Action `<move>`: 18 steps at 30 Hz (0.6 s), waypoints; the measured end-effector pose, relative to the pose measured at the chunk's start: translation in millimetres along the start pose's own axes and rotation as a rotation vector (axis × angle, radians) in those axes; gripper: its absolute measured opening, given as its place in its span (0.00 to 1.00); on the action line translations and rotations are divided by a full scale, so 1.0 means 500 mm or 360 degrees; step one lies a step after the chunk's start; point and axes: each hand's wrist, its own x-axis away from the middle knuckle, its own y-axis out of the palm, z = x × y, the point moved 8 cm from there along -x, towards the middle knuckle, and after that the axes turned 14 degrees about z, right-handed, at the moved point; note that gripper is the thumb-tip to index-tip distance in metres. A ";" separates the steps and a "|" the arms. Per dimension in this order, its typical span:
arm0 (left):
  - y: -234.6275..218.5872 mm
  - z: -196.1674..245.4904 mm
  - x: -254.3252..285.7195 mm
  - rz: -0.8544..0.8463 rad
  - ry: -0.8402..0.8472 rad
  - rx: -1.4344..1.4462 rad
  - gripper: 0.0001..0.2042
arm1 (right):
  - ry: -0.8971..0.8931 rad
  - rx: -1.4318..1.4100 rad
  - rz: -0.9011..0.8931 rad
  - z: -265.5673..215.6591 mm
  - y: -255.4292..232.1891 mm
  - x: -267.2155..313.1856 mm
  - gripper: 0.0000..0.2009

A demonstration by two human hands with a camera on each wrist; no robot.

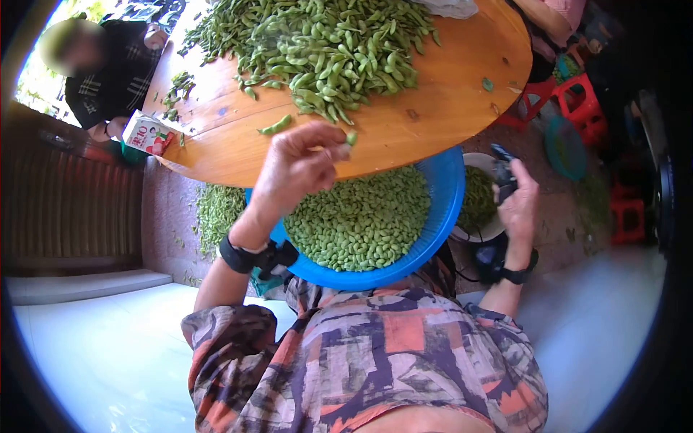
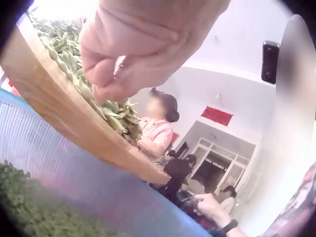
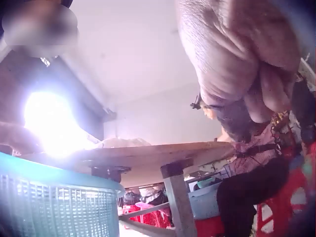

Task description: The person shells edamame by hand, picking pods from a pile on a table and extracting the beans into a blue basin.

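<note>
My left hand (image 1: 299, 166) is raised over the near edge of the table, its thumb and fingertips pinching a green bean pod (image 1: 351, 138). Just ahead of it lies a big heap of edamame pods (image 1: 339, 54), with one loose pod (image 1: 275, 125) apart from the rest. Below that hand, a blue plastic basket (image 1: 451, 189) holds many small green beans (image 1: 361, 224). Off to the right, my right hand (image 1: 520, 206) grips a small black tool (image 1: 504, 172); I cannot tell its exact kind. In the right wrist view, the curled fingers (image 3: 269, 94) hide much of it.
A pale bucket (image 1: 498, 229) with green pieces stands right of the basket. More green pods (image 1: 219, 213) lie on the floor at left. A printed carton (image 1: 148, 133) sits at the wooden table's (image 1: 462, 79) left edge. Red stools (image 1: 580, 108) and other people are around.
</note>
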 end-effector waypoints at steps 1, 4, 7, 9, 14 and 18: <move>0.030 -0.006 0.020 -0.0087 -0.0023 0.0094 0.05 | 0.0187 -0.0198 -0.0180 -0.036 0.040 0.026 0.15; 0.101 -0.022 0.069 -0.0249 -0.0151 0.0313 0.03 | 0.0470 -0.0645 -0.0570 -0.163 0.137 0.090 0.16; 0.125 -0.047 0.095 -0.0260 -0.0177 0.0390 0.03 | 0.0309 -0.0824 -0.0794 -0.206 0.176 0.118 0.18; 0.125 -0.071 0.102 -0.0203 -0.0176 0.0420 0.03 | 0.0396 -0.0778 -0.0894 -0.201 0.179 0.128 0.18; 0.119 -0.100 0.109 -0.0089 -0.0179 0.0240 0.03 | 0.0169 -0.0620 -0.0842 -0.181 0.191 0.138 0.11; 0.125 -0.107 0.111 -0.0195 -0.0270 0.0491 0.03 | 0.0333 -0.0686 -0.0919 -0.163 0.198 0.137 0.11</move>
